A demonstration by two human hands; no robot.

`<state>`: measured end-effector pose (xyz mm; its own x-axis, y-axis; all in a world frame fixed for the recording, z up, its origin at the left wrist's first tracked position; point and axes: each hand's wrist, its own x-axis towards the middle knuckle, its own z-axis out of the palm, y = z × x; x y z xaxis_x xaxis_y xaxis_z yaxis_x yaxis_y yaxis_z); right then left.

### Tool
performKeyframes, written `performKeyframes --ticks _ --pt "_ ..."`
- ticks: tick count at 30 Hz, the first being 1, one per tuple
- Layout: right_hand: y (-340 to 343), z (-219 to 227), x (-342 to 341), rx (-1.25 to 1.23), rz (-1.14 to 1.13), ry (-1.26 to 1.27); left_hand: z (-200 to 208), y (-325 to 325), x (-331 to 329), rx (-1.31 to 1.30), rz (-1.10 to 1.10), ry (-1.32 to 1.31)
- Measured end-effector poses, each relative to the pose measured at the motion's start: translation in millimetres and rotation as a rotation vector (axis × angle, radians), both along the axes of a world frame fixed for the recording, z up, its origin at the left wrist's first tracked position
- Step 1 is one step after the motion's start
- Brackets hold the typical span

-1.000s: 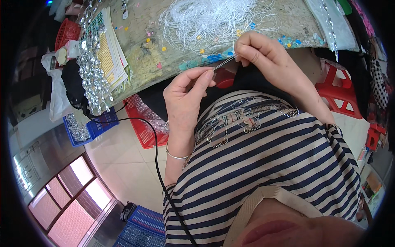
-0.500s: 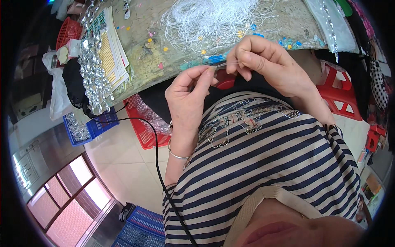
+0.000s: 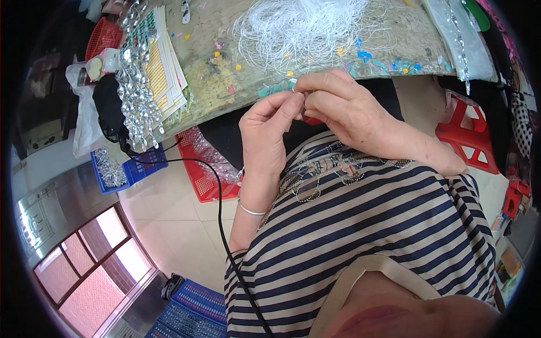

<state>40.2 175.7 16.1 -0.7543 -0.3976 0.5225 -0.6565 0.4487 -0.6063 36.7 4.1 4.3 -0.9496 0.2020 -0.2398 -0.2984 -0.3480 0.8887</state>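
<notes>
1. The left hand [image 3: 265, 135] and right hand [image 3: 338, 107] meet fingertip to fingertip just off the table's [image 3: 225, 67] near edge.
2. Both pinch shut on a small ring [image 3: 293, 89]; what else they grip is too tiny to tell.
3. A heap of white thread [image 3: 304, 28] lies mid-table, beyond the hands.
4. Strings of clear beads [image 3: 135, 107] hang over the left edge.

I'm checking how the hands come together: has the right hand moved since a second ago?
Yes. The right hand has drawn in leftward to meet the left hand, away from the red stool.
</notes>
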Motion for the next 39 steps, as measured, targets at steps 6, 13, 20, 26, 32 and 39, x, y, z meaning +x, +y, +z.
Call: performKeyframes --ticks 6,13,20,26,32,39 --pt "2 -2 2 -0.142 0.013 -0.126 0 2 1 -0.047 0.029 0.031" --pt "11 -7 -4 -0.250 -0.047 -0.390 6 4 2 -0.253 -0.027 0.215" --pt "9 -7 -11 -0.235 -0.011 -0.325 9 7 3 -0.225 -0.089 0.133" --pt "8 -5 -13 -0.251 0.019 -0.344 6 4 2 -0.102 -0.096 0.004" --pt "14 0 -14 -0.274 -0.020 -0.314 6 5 3 -0.127 -0.003 0.063" --pt "12 3 -6 -0.185 -0.036 -0.167 9 8 6 -0.358 0.033 0.219"
